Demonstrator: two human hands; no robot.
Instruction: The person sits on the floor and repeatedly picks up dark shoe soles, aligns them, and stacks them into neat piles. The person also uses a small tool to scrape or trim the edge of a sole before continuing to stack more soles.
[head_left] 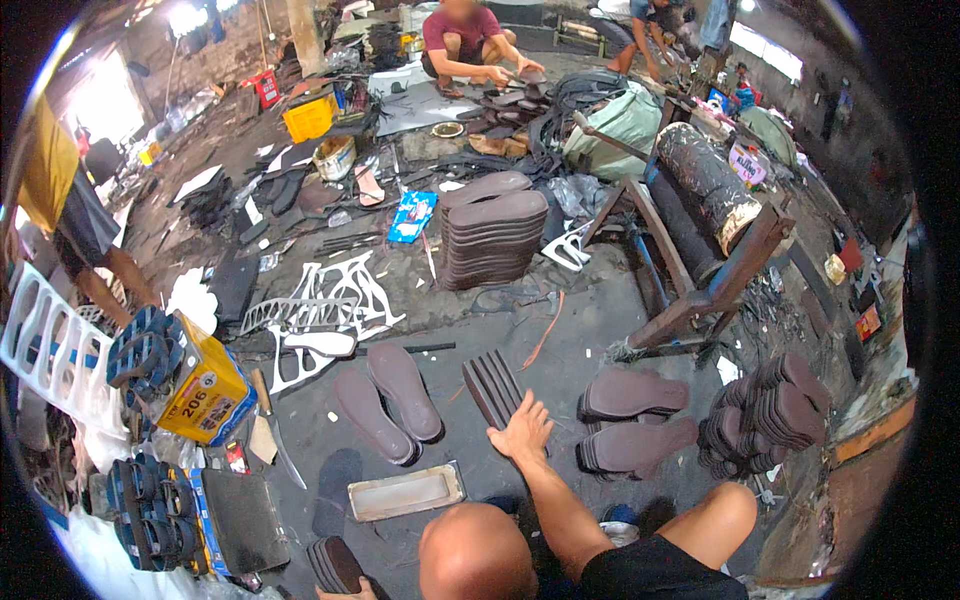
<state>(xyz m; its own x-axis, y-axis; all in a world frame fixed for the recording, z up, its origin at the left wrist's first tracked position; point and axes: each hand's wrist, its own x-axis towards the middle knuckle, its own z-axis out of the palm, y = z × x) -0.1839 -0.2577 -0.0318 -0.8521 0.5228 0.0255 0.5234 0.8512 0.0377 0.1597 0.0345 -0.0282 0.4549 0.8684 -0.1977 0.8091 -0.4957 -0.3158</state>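
My right hand (525,430) grips the near end of a small stack of dark brown sandal soles (493,388), turned with their layered edges up. The thumb is on its left side and the fingers on its right. At the bottom edge, my left hand (352,592), partly cut off, holds another bundle of dark soles (335,563). Two brown soles lie ahead, an outer one (370,415) and an inner one (405,392). A shallow rectangular tray (357,503) lies between my hands. Two short stacks of soles (635,447) lie right of my right hand.
A tall sole stack (495,240) stands ahead. More soles (775,410) are piled at right, near a wooden frame with a roller (700,190). A long knife (285,455) lies left, beside sandals on boxes (205,385). White cut-out sheets (335,310) and two people are farther off.
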